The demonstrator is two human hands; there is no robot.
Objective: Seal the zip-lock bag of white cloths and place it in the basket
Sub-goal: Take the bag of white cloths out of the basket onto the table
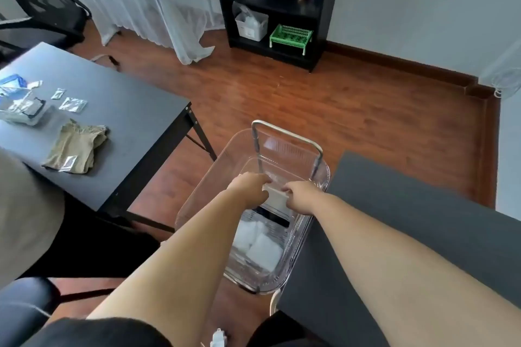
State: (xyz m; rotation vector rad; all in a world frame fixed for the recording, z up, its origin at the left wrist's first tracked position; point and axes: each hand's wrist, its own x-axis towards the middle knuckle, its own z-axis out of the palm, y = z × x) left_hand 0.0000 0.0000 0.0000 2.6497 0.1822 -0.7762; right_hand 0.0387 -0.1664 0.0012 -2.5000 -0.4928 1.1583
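Both hands are reaching into the clear basket (298, 236) at lower centre of the frame. The left hand (249, 187) and right hand (301, 194) are each pinching an end of the bag (277, 197) of white cloths, holding it level over the basket's far half. Whether the zip is fully closed is not discernible. Other white packs (260, 245) are lying on the basket floor nearer the camera. Judgement: the bag should be lowered flat beside them and both ends released together, clear of the metal handle (287, 135).
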